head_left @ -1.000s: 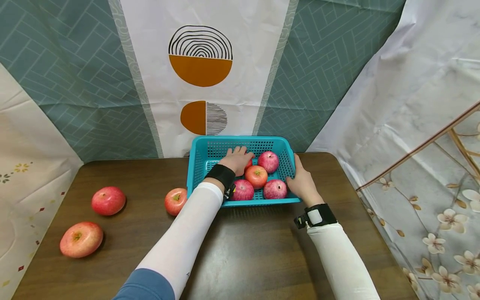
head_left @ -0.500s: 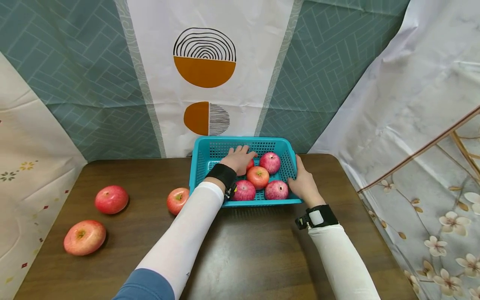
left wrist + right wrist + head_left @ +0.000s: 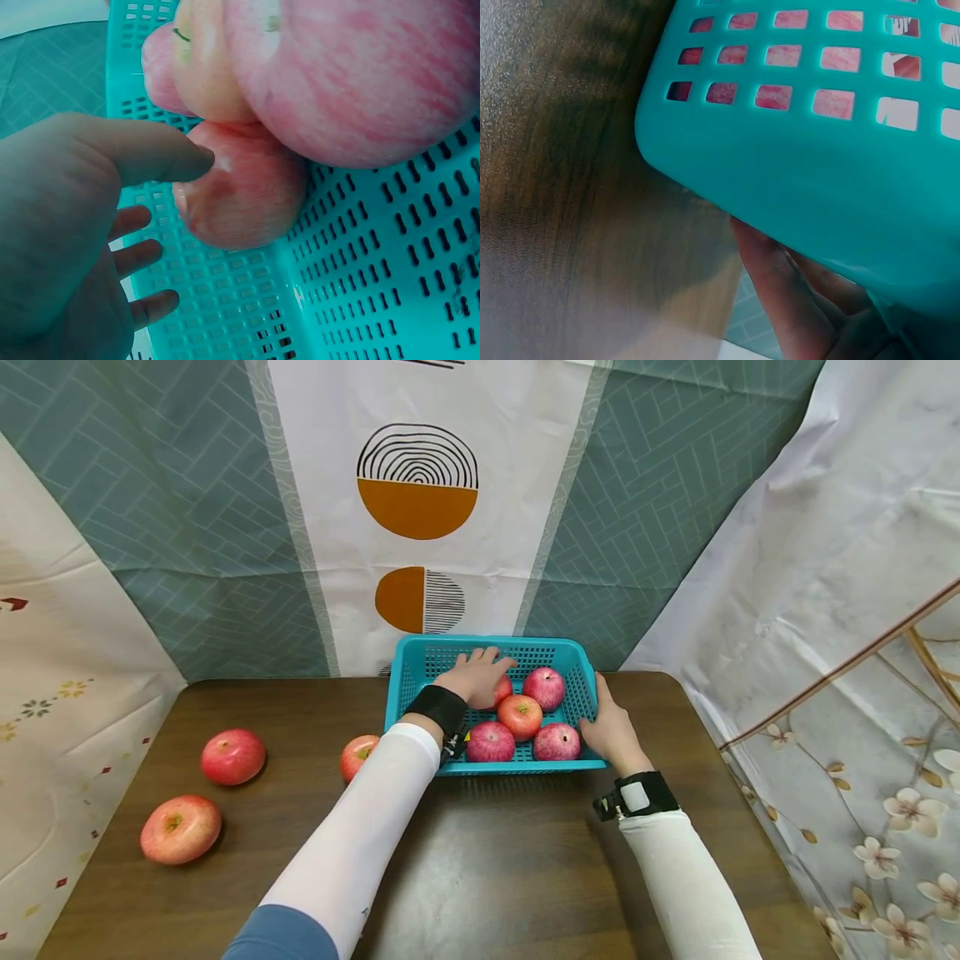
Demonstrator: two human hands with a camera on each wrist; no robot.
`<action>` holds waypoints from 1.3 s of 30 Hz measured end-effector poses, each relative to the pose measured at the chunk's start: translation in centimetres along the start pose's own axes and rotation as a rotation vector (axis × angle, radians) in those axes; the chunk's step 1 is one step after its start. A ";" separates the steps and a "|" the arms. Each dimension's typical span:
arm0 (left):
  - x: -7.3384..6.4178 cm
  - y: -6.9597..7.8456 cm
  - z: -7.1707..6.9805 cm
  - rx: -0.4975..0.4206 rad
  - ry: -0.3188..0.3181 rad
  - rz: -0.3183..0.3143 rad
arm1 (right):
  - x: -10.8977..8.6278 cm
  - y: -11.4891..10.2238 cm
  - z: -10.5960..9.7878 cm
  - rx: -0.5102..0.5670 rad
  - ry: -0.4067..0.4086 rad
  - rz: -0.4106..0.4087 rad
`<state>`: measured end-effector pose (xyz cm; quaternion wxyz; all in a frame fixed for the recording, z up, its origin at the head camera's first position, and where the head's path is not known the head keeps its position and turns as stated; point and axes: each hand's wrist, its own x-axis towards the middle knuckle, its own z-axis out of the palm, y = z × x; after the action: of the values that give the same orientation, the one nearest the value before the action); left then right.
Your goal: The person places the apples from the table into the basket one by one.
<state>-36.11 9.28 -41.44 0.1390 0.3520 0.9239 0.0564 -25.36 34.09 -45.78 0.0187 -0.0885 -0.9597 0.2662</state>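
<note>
A turquoise plastic basket [image 3: 491,641] with slotted walls stands at the back of the table, several red apples inside. My left hand [image 3: 477,681] is inside it with fingers spread, over a red apple [image 3: 244,187]. In the left wrist view the thumb tip overlaps that apple, while the other fingers hang apart from it, loosely bent. Beside it lie an orange-red apple [image 3: 520,717] and a pink-striped apple [image 3: 544,688]. My right hand [image 3: 611,731] grips the basket's right end, its fingers at the rim in the right wrist view.
Left of the basket, an apple [image 3: 357,755] is partly hidden by my left sleeve. Two more apples, one red [image 3: 233,757] and one paler [image 3: 181,829], lie on the brown wooden table [image 3: 480,860] further left. Patterned cloth [image 3: 562,543] hangs right behind the basket.
My left hand has eased slightly back and up, so more of the red apple beneath it shows. The head view has shifted a little left. My right hand stays on the basket.
</note>
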 end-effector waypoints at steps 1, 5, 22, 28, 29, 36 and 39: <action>-0.2 0.0 -0.1 -0.009 0.004 0.003 | 0.0 0.0 0.0 0.001 -0.001 -0.001; -0.9 0.0 -0.4 -0.060 0.014 0.022 | -0.1 -0.1 0.1 0.000 -0.005 -0.004; -6.4 -0.9 -2.2 -0.153 0.219 0.178 | -0.2 0.1 0.0 -0.004 -0.008 -0.021; -10.0 -2.9 -2.0 -0.155 0.334 0.204 | -0.3 0.0 -0.1 -0.005 -0.014 -0.037; -10.7 -3.3 -1.9 -0.160 0.354 0.208 | -0.3 0.1 -0.1 -0.004 -0.013 -0.040; -15.8 -6.4 0.2 -0.228 0.467 0.187 | -0.1 0.3 0.1 -0.003 -0.013 -0.057; -17.9 -7.9 1.8 -0.264 0.483 0.153 | 0.0 0.2 0.1 -0.004 -0.013 -0.061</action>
<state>-27.86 -8.53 -40.91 -0.0454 0.3757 0.8858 0.2685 -25.39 34.21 -45.98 0.0203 -0.0573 -0.9626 0.2640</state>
